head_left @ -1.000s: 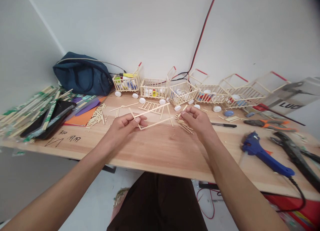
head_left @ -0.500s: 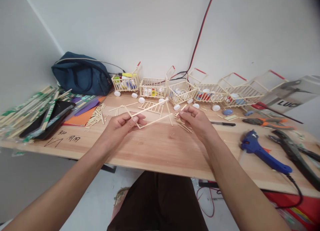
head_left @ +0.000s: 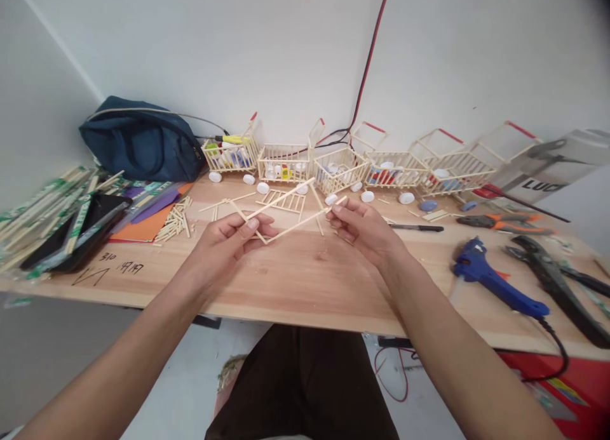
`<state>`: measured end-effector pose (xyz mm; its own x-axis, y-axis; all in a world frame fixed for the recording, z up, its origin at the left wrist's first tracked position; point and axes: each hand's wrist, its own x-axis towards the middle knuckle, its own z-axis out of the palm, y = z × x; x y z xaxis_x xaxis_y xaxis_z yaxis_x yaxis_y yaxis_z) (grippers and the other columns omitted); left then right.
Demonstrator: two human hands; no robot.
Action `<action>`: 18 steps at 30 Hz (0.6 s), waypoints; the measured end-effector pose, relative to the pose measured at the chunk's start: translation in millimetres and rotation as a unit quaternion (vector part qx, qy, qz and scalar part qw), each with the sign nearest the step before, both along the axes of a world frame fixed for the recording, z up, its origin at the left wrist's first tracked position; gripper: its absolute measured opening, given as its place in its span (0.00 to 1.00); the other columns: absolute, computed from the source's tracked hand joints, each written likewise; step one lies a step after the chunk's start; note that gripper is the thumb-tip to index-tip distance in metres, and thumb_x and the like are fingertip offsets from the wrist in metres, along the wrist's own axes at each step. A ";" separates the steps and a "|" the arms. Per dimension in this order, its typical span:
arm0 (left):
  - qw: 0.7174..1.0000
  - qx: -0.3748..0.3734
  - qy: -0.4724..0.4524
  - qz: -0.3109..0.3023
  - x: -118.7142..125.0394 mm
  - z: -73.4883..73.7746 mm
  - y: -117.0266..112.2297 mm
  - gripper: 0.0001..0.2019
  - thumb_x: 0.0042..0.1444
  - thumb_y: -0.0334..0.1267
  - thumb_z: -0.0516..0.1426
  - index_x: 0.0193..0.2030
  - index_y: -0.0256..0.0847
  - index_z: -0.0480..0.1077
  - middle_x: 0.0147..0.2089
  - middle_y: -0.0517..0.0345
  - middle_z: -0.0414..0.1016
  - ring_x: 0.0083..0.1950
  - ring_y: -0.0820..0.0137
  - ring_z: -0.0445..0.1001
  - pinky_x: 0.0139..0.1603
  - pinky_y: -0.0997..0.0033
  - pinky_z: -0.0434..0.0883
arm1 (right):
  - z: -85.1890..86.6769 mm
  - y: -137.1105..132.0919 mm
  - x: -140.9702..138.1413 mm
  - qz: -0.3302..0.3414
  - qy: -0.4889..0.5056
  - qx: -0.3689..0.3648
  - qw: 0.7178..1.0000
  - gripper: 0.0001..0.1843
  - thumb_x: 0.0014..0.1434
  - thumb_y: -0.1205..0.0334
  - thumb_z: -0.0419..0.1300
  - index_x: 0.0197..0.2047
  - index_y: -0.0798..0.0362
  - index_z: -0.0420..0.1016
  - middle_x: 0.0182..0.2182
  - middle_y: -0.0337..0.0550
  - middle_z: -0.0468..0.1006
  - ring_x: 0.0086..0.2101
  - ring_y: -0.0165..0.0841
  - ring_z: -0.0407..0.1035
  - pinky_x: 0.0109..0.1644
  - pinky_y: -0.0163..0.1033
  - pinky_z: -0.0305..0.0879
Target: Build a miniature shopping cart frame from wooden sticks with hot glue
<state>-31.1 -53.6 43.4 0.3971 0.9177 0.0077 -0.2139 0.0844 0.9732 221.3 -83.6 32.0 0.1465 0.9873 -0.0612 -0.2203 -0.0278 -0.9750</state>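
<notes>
My left hand pinches one corner of a frame of thin wooden sticks above the table, with two long sticks reaching to the right. My right hand is closed, thumb and fingertips on a short wooden stick at the far end of the frame's nearer long stick. Whether that short stick is touching the frame, I cannot tell. Behind the frame lies a flat stick grid, partly covered by it.
Several small stick-built shopping carts line the wall. Cut sticks, bagged sticks and a blue bag are at left. At right lie a blue glue gun, orange-handled pliers, a black-handled tool and a black pen.
My right hand has moved left and slightly up, bringing the short stick to the frame's end. My left hand keeps its hold on the frame. The camera view has shifted slightly.
</notes>
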 end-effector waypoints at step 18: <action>1.000 0.011 -0.002 -0.002 3.6 3.6 -2.0 0.13 0.51 0.44 0.68 0.37 0.37 0.79 0.38 0.52 0.81 0.42 0.67 0.78 0.53 0.61 0.75 | -7.9 -1.6 0.7 0.062 -0.094 0.016 0.993 0.18 0.47 0.50 0.71 0.31 0.52 0.70 0.24 0.33 0.67 0.24 0.24 0.55 0.24 0.32 0.45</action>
